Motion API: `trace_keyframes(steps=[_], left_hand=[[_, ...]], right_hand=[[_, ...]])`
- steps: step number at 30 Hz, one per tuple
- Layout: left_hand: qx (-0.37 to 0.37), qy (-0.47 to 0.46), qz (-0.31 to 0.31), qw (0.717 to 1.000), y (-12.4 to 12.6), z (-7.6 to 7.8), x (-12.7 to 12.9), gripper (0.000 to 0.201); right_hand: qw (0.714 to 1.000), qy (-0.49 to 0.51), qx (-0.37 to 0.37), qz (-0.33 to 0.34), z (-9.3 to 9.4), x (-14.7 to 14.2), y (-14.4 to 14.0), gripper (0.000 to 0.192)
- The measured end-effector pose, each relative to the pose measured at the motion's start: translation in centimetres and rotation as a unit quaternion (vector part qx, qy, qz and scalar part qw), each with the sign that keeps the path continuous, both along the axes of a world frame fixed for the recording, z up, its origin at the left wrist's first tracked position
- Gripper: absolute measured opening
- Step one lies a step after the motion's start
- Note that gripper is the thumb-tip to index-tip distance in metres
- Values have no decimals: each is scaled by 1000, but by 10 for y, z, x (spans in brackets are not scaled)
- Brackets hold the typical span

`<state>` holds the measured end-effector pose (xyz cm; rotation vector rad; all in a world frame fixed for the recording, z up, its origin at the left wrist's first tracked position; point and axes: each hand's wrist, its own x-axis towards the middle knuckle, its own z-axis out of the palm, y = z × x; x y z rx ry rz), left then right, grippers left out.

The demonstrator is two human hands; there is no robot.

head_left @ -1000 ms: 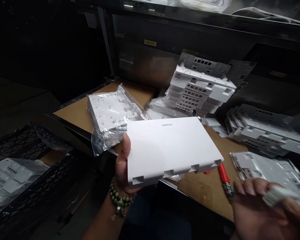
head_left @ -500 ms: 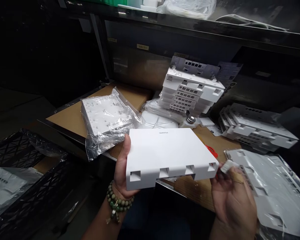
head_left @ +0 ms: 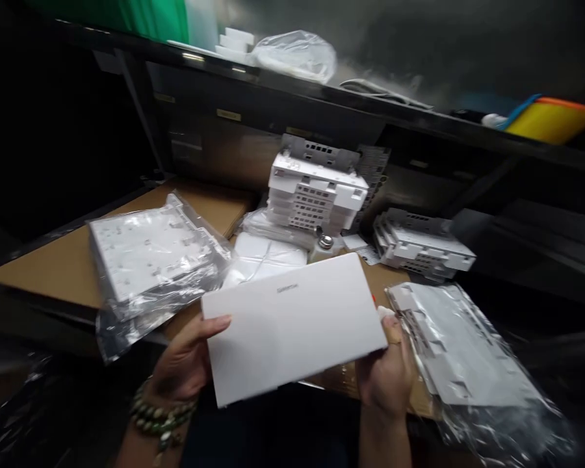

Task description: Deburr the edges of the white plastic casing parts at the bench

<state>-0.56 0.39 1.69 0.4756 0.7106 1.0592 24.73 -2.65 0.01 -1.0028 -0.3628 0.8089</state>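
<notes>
While held: both hands point(head_left: 185, 364) point(head_left: 385, 374) clasp cover point(head_left: 292, 325) edges above worktop point(head_left: 53, 266).
Risk: smooth cover slips, striking stack point(head_left: 316, 195).

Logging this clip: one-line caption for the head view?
Left hand and right hand hold a white cover above bagged white parts.

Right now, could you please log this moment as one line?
left hand: holds white cover | right hand: holds cover | bagged parts: on table
</notes>
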Motion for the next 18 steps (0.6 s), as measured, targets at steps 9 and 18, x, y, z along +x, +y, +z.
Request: trace_keyframes(steps=[9,18], left_hand=[[166,347,54,921,-7,34,0,22],[327,423,-27,845,-10,59,15,19]], right_hand=[[986,-165,9,-1,13,20,-15,29],[994,-21,-20,110,23,16,-22,40]])
